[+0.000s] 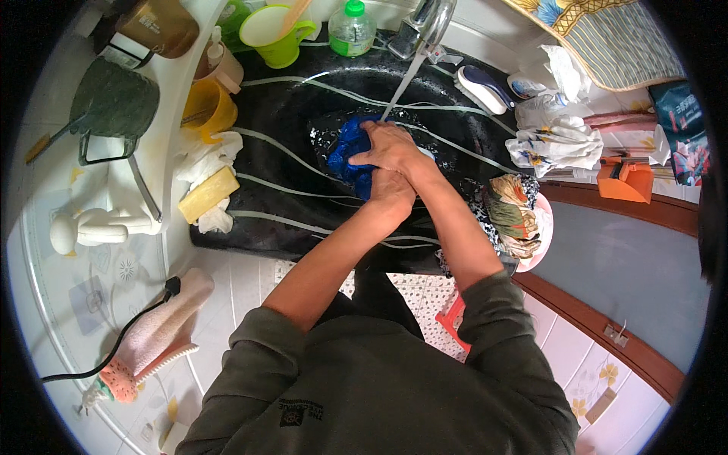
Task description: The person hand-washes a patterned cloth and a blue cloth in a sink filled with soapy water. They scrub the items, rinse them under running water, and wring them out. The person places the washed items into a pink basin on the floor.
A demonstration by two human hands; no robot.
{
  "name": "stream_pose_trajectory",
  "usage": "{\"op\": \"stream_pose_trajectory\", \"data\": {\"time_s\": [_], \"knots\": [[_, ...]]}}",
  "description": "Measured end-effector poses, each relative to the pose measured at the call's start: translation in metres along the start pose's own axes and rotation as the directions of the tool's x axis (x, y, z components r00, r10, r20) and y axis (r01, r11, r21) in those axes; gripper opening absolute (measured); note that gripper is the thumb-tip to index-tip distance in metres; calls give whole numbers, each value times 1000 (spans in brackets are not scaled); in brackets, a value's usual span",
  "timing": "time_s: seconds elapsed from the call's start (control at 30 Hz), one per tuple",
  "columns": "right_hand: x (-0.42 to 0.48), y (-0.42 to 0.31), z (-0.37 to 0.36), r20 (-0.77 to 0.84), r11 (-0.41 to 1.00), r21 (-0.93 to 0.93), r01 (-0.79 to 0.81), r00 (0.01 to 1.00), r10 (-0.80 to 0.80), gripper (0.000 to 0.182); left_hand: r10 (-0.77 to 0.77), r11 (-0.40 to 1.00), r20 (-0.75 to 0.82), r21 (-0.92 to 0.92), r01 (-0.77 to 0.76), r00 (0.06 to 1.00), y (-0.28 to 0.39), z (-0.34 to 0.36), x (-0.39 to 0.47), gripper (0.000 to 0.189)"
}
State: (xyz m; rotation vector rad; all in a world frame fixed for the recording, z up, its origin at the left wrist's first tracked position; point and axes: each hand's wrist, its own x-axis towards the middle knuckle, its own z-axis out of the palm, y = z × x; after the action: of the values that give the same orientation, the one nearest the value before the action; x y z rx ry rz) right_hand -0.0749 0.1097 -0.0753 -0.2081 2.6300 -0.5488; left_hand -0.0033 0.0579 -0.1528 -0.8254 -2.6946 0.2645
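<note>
A wet blue cloth point(348, 149) lies bunched in the basin of a black sink point(273, 165) with pale wavy stripes. Water runs onto it from a chrome faucet point(437, 25). My right hand point(392, 147) rests on the cloth with its fingers spread, its palm side over my left hand point(392, 187). The left hand presses against the cloth's near edge; its fingers are mostly hidden under the right hand and the cloth, so its grip cannot be made out. A small white patch shows just right of my right hand.
Left rim: a yellow soap bar point(209, 195) on white cloth, a yellow cup point(210, 108). Back: a green cup point(276, 37), a clear bottle with green cap point(352, 31), a scrub brush point(483, 90). Right: patterned cloths point(512, 210) in a pink basin point(545, 227).
</note>
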Motion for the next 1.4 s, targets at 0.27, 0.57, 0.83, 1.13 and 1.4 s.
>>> {"op": "stream_pose_trajectory", "data": {"time_s": [0.27, 0.57, 0.83, 1.13, 1.4], "knots": [[-8, 16, -35, -238, 960, 275, 58, 971, 10, 30, 153, 812, 619, -523, 259, 770, -68, -74, -4, 20], [-53, 48, -12, -239, 493, 868, 50, 914, 329, 13, -102, 788, 734, -352, 505, 671, -153, -90, 2, 61], [-33, 46, 40, -412, 845, 329, -421, 741, 530, 64, -303, 663, 177, -667, 341, 936, -126, -116, -3, 36], [21, 93, 54, -448, 828, 560, 41, 855, 261, 38, 331, -754, 812, -79, 652, 481, -20, -39, -23, 76], [-29, 61, 53, -518, 915, -37, -401, 791, 326, 38, 290, -909, 905, 159, 384, 312, -4, -8, -10, 80]]}}
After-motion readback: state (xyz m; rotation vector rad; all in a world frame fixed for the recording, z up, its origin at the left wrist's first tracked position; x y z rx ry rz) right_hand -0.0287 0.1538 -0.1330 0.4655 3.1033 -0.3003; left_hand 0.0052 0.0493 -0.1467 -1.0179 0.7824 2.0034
